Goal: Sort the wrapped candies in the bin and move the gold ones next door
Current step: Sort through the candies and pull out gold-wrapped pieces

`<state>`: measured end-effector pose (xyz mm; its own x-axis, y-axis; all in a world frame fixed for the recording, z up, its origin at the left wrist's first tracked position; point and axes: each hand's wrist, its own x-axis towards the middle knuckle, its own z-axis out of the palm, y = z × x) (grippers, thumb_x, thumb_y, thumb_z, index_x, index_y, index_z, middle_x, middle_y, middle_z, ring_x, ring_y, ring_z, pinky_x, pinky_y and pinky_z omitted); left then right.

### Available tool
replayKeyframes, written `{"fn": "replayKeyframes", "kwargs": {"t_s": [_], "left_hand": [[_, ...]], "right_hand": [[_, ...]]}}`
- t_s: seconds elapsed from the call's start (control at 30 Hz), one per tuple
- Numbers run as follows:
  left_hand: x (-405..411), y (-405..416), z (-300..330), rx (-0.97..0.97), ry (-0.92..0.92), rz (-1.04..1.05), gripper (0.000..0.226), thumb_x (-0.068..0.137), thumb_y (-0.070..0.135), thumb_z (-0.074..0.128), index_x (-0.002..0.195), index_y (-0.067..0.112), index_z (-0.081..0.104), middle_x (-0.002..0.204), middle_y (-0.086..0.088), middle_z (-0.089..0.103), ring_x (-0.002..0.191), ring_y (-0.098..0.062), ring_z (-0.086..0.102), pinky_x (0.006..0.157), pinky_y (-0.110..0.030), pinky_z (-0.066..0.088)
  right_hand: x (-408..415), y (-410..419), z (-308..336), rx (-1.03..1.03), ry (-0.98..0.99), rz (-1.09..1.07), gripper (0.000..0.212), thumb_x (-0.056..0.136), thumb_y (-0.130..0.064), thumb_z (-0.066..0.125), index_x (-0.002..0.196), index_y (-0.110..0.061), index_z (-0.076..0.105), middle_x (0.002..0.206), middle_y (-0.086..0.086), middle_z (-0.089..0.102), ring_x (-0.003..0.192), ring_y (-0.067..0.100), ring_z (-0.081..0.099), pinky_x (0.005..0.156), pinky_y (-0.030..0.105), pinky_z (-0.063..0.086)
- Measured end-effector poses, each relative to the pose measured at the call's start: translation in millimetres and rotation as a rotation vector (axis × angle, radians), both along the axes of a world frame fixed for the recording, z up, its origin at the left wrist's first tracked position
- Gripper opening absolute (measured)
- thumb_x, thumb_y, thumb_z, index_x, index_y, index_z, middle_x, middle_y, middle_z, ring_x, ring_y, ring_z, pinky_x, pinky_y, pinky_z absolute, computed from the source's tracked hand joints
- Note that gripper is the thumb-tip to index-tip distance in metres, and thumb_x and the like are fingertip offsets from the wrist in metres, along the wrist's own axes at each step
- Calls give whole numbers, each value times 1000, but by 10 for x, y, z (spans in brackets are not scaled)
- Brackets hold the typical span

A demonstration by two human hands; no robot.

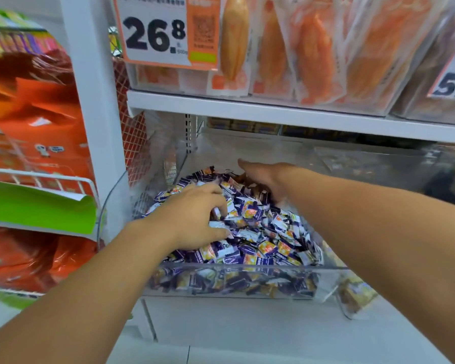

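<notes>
Candies (257, 232) fill a clear plastic bin (234, 266) on the low white shelf, heaped up in a big pile that slopes down toward the front wall. Most of them are purple and white with a yellow patch. A few brown-gold ones (250, 181) show at the back of the pile, right under the right hand (263, 179).

The left hand (194, 216) lies on the near side of the heap with its fingers curled into the wrappers — it looks like it is pinching some, but which ones I cannot tell. The right hand reaches to the back with its thumb sticking out; its fingers are buried in the pile, so I cannot tell if it holds anything. The next bin (357, 292) sits just beside this one on the right, and some yellowish packs show through its wall.

What could go wrong? The heap is tall near the front, so a big scoop or push could send candies sliding over the low front wall onto the floor. The wrappers look shiny and slippery, so a small one may slip out on the way across. A purple one could also ride along in a handful and land in the wrong bin.

The candies are small, puffy little pillows with crinkly, glossy wrappers. The bin is hard, smooth and see-through, with rounded corners.
</notes>
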<state>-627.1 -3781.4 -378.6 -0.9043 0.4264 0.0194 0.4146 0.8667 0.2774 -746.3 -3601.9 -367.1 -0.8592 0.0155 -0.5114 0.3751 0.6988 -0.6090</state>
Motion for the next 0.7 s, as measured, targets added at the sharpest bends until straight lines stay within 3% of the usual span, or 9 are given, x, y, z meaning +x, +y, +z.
{"fn": "replayKeyframes", "kwargs": {"t_s": [0.07,0.1,0.2,0.27,0.33,0.47,0.53,0.6,0.7], "left_hand": [[35,-51,-4,66,47,-4,41,81,66,65,103,32,56,118,13,49,118,-16,46,97,-40,43],[70,-66,2,116,81,9,44,81,69,62,101,31,53,108,13,49,106,-13,49,90,-39,45],[157,-127,31,207,130,132,57,77,77,58,104,30,41,97,16,43,87,-6,45,71,-32,40],[181,-181,60,260,146,202,71,68,85,56,113,34,36,110,16,43,99,-8,46,78,-33,42],[200,-213,95,294,135,235,93,60,91,55,131,36,30,135,11,39,123,-13,42,99,-39,44],[213,-151,126,252,145,174,115,60,91,58,151,34,19,155,11,26,139,-13,31,113,-41,34],[186,-128,93,206,150,89,107,67,83,63,153,33,24,155,11,33,140,-15,34,113,-40,35],[148,-132,59,169,152,61,86,77,61,72,150,31,37,153,7,40,139,-18,38,114,-40,35],[105,-152,63,121,182,75,41,85,34,75,124,29,64,149,3,44,137,-20,41,112,-39,35]], "right_hand": [[-90,56,-55,-80,-40,14,103,75,-89,32,158,-30,18,167,0,4,153,30,6,117,60,9],[-72,59,-42,-107,-71,26,106,71,-90,35,157,-30,22,167,0,9,152,29,12,118,60,11],[-40,16,33,-175,-88,48,90,76,-85,41,136,-19,53,141,8,55,125,27,57,111,54,34],[79,-67,166,-200,-84,98,86,82,-82,40,135,-16,52,132,10,59,117,26,59,110,54,37],[262,-156,302,-235,-115,166,90,87,-79,37,144,-10,44,136,10,56,121,24,55,113,55,35],[715,-143,520,-404,-64,275,67,103,-58,28,135,-3,50,123,11,63,108,23,61,97,37,48],[903,-53,593,-389,-2,340,60,103,-57,31,129,-11,59,132,8,61,123,25,56,106,42,44],[1001,106,625,-223,170,380,54,101,-59,36,124,-21,66,132,0,63,122,21,58,106,47,46],[1071,412,766,181,362,499,42,102,-49,46,113,-16,69,110,6,71,94,23,71,81,42,61]]}}
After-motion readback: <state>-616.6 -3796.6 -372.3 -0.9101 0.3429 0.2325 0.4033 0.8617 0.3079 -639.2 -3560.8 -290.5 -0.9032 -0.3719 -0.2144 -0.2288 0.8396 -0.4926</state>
